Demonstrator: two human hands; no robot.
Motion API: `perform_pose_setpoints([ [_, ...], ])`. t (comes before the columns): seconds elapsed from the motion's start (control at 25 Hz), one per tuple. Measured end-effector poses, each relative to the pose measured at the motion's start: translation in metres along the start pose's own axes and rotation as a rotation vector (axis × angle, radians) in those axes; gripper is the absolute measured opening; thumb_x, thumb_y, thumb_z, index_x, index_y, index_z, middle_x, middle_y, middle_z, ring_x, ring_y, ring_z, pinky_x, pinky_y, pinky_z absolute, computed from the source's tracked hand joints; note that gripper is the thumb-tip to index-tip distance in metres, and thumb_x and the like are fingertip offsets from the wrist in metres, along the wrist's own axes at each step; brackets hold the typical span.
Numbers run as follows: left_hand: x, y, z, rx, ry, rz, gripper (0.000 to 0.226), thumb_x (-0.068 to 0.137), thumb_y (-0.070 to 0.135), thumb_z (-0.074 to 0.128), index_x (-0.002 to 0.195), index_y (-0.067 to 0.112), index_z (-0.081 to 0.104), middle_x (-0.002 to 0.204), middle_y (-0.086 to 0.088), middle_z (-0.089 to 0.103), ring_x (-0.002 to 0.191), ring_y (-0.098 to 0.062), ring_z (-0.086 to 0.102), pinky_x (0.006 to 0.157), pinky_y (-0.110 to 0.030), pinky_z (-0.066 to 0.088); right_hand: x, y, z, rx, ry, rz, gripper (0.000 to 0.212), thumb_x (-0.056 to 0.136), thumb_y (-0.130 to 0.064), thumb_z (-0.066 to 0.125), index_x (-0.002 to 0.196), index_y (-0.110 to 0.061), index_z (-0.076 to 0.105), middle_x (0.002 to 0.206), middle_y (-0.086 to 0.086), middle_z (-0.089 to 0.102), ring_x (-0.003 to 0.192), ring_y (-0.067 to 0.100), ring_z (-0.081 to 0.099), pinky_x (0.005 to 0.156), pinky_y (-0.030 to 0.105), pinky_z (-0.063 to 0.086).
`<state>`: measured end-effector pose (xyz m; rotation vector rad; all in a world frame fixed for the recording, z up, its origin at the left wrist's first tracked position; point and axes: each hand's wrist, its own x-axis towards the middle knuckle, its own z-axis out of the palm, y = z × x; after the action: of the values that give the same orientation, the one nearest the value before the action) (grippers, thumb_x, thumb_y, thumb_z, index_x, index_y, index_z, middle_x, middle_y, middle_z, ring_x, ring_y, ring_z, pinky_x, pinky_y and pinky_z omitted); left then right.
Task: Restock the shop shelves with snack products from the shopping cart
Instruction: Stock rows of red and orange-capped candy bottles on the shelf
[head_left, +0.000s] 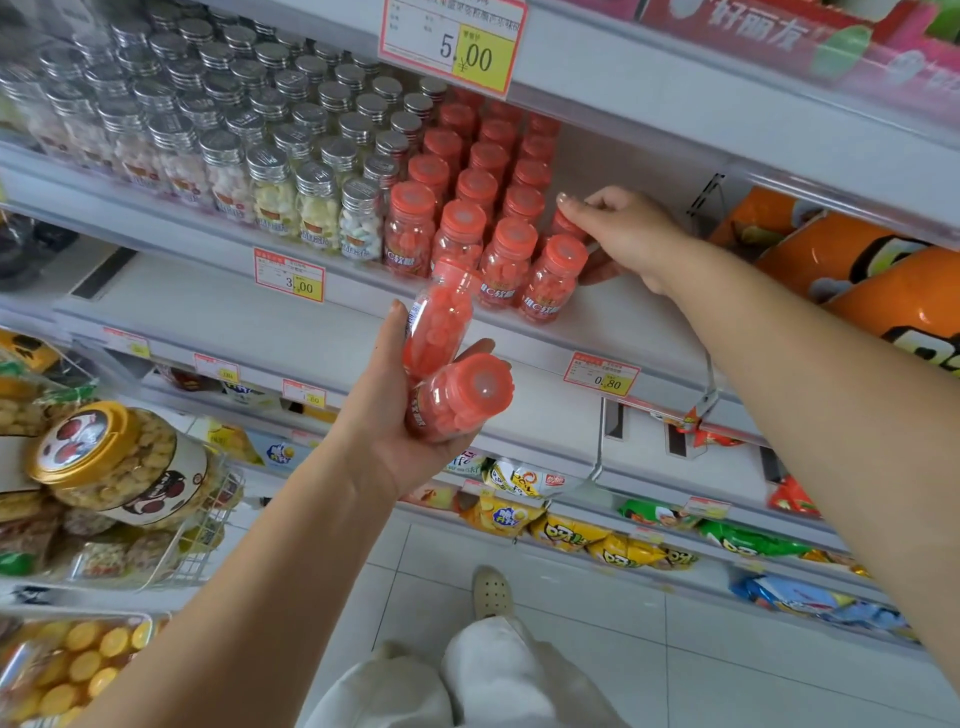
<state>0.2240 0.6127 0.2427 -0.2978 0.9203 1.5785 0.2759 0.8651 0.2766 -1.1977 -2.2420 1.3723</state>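
Gripping a red-capped bottle (567, 224) by its top, right hand (626, 234) holds it on the shelf (623, 325), at the right end of the red bottle rows (478, 187), behind the front one. Left hand (384, 415) clutches two spare red bottles (457, 400) near the shelf edge. Cart (218, 525) sits lower left.

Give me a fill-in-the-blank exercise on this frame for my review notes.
1. The left hand holds ___ red bottles.
2. The right hand grips ___ bottle on the shelf.
3. The shelf's non-red caps are ___.
4. The jar in the cart has a ___ lid.

Missing words: two; one; silver; gold.
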Motion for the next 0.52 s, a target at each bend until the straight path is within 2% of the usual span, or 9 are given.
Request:
perform_pose_setpoints([
  [0.12,0.005,-0.002,0.001,-0.006,0.006,-0.014,0.063,0.089,0.072,0.047,0.126,0.024,0.065,0.108,0.001,0.076,0.103,-0.018,0.072,0.056,-0.026,0.057,-0.004,0.002,0.002,0.042,-0.012,0.022,0.031,0.093,-0.046,0.059,0.096,-0.016,0.053,0.094,0.009,0.065,0.066,0.021,0.068,0.064,0.039,0.061],
  [0.24,0.009,-0.004,0.005,-0.021,0.017,-0.026,0.067,0.087,0.074,0.05,0.128,0.022,0.065,0.11,-0.002,0.076,0.085,-0.018,0.076,0.056,-0.028,0.057,-0.014,0.005,0.0,0.055,-0.014,0.063,0.036,0.095,-0.05,0.054,0.11,-0.017,0.056,0.108,0.007,0.066,0.079,0.025,0.07,0.075,0.04,0.061],
  [0.32,0.009,-0.005,0.012,-0.045,0.02,-0.014,0.065,0.086,0.074,0.051,0.123,0.022,0.068,0.103,-0.002,0.076,0.071,-0.018,0.075,0.054,-0.029,0.056,-0.035,0.007,-0.002,-0.148,0.211,-0.072,0.033,0.097,-0.05,0.049,0.113,-0.022,0.057,0.105,-0.003,0.065,0.085,0.018,0.067,0.079,0.034,0.056],
  [0.36,0.008,-0.005,0.015,-0.059,0.022,-0.001,0.062,0.087,0.073,0.051,0.115,0.021,0.07,0.095,-0.001,0.077,0.065,-0.017,0.073,0.054,-0.028,0.056,-0.053,0.007,-0.002,-0.224,0.355,-0.2,0.031,0.098,-0.047,0.047,0.114,-0.023,0.058,0.1,-0.007,0.064,0.083,0.013,0.063,0.077,0.031,0.052],
  [0.4,0.008,-0.005,0.018,-0.076,0.03,0.017,0.059,0.088,0.072,0.05,0.106,0.02,0.071,0.087,0.0,0.075,0.062,-0.016,0.072,0.055,-0.027,0.056,-0.075,0.005,0.002,-0.224,0.422,-0.336,0.03,0.099,-0.044,0.046,0.114,-0.022,0.06,0.095,-0.007,0.063,0.078,0.011,0.059,0.072,0.031,0.05],
  [0.44,0.009,-0.006,0.021,-0.096,0.039,0.038,0.058,0.088,0.072,0.049,0.099,0.019,0.071,0.083,0.0,0.073,0.062,-0.016,0.07,0.059,-0.025,0.055,-0.099,0.003,0.008,-0.181,0.382,-0.439,0.03,0.099,-0.043,0.045,0.113,-0.022,0.061,0.09,-0.007,0.064,0.072,0.012,0.058,0.067,0.031,0.049],
  [0.52,0.011,-0.009,0.025,-0.126,0.043,0.075,0.063,0.089,0.074,0.047,0.099,0.017,0.071,0.093,-0.001,0.073,0.075,-0.017,0.07,0.067,-0.027,0.05,-0.14,-0.004,0.025,-0.066,0.106,-0.467,0.031,0.096,-0.048,0.049,0.116,-0.027,0.06,0.092,-0.011,0.064,0.067,0.014,0.06,0.056,0.03,0.051],
])
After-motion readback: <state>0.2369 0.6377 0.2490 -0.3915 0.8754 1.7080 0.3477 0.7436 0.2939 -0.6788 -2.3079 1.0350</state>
